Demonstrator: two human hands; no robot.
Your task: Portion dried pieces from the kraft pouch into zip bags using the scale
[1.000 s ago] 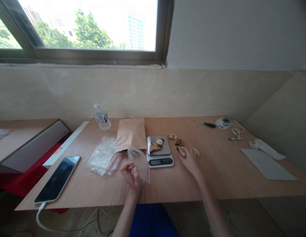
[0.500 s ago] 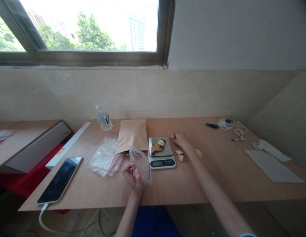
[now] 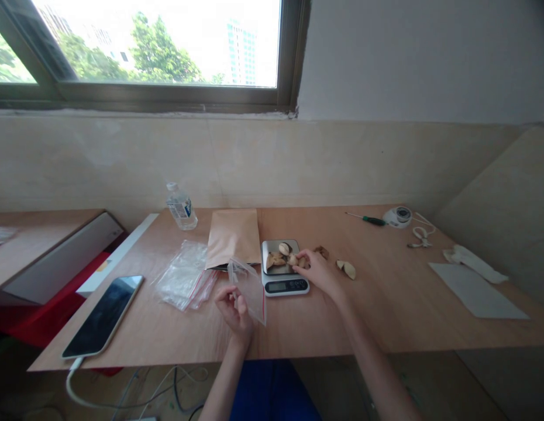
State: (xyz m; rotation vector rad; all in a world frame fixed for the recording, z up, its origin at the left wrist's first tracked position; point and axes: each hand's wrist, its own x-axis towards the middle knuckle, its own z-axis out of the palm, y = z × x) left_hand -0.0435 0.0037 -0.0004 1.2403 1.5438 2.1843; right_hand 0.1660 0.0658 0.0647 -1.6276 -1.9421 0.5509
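My left hand [image 3: 235, 313] is closed on a clear zip bag [image 3: 254, 295] with a red strip, which hangs tilted just in front of the scale. Brown-and-cream pieces [image 3: 276, 259], resembling dried mushrooms, lie on the metal plate of a small digital scale [image 3: 303, 287]. At the plate's right edge, my right hand [image 3: 320, 273] pinches a pale dried mushroom piece [image 3: 292, 259] between its fingertips. Beyond that hand a brown piece [image 3: 322, 252] rests on the table, and cream pieces [image 3: 346, 269] lie to its right. The scale's reading is too small to make out.
A brown paper pouch [image 3: 233, 237] lies behind the scale, with a stack of clear bags [image 3: 182, 278] to its left. Further left are a phone [image 3: 105, 316] on a cable and a water bottle [image 3: 182, 209]. A screwdriver [image 3: 372, 220], white camera [image 3: 398, 217] and paper sheet [image 3: 478, 292] lie right.
My right hand has moved left and nearer, from a piece on the table to the scale's edge, bringing a piece along. The left hand keeps its hold on the bag. The view has shifted slightly.
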